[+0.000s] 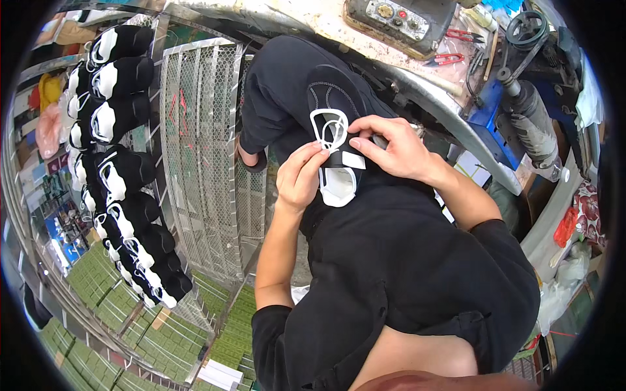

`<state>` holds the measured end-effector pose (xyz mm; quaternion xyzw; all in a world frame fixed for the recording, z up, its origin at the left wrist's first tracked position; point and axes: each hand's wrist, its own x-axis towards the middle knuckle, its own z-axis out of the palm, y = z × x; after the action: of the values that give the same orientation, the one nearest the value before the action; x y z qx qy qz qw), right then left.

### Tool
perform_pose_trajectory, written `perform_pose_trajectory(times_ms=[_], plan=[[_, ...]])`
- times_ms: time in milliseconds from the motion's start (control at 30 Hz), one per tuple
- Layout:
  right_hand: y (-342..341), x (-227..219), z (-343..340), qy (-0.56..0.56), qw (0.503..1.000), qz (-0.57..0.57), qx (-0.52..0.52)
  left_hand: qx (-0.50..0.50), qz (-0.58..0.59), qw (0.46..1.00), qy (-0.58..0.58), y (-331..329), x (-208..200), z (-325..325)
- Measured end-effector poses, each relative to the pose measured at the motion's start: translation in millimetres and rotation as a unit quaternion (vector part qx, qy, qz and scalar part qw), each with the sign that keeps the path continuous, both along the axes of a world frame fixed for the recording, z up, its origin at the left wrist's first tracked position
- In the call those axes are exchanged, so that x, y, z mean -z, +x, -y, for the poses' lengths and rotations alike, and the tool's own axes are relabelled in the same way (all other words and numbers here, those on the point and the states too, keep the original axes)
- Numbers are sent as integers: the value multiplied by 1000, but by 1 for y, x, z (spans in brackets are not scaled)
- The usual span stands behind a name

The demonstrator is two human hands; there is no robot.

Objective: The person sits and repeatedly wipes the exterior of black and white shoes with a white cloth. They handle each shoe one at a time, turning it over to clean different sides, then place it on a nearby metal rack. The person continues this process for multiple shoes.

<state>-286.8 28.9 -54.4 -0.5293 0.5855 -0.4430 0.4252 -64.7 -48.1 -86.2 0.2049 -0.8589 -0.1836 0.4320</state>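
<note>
A black shoe upper (pixel 336 98) with white trim lies across my lap, its toe pointing away from me and its white-lined heel opening (pixel 339 187) towards me. A white shoelace (pixel 334 133) loops loosely over the middle of it. My left hand (pixel 302 174) is closed, with thumb and fingertips pinching the lace at the shoe's left side. On the opposite side, my right hand (pixel 396 148) has its thumb and forefinger brought close together at the edge of the lace loop. Whatever sits between those right fingertips is too small to make out.
At left, a rack (pixel 156 117) carries rows of black-and-white shoes (pixel 124 72) beside a wire mesh panel (pixel 202 150). A worn workbench (pixel 306 19) ahead bears a machine (pixel 398 23), red-handled snips (pixel 445 59) and a handwheel (pixel 527 29). Plastic bags (pixel 567 280) lie at right.
</note>
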Motion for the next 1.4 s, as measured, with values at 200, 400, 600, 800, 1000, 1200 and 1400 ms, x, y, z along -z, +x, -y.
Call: perform_pose_trajectory(times_ms=[200,400,600,800,1000,1200,1400], plan=[[-1,-13,29,23,999,-9,-42,-59,-103,979,165,-8,6,-14],[-12,-23,56,-30,962,-183,-200,-69,-288,835,464,-15,3,-17],[-9,-45,40,-40,968,-214,-129,-152,-240,884,372,8,19,-4],[-11,-25,40,-19,980,-155,-125,-55,-207,858,468,4,11,11],[-6,-16,37,41,992,-45,-111,25,124,967,223,3,-24,47],[-5,-16,32,62,996,-10,-61,105,154,955,232,-4,-28,60],[-1,-20,24,2,995,96,-3,79,172,956,226,-9,-32,56]])
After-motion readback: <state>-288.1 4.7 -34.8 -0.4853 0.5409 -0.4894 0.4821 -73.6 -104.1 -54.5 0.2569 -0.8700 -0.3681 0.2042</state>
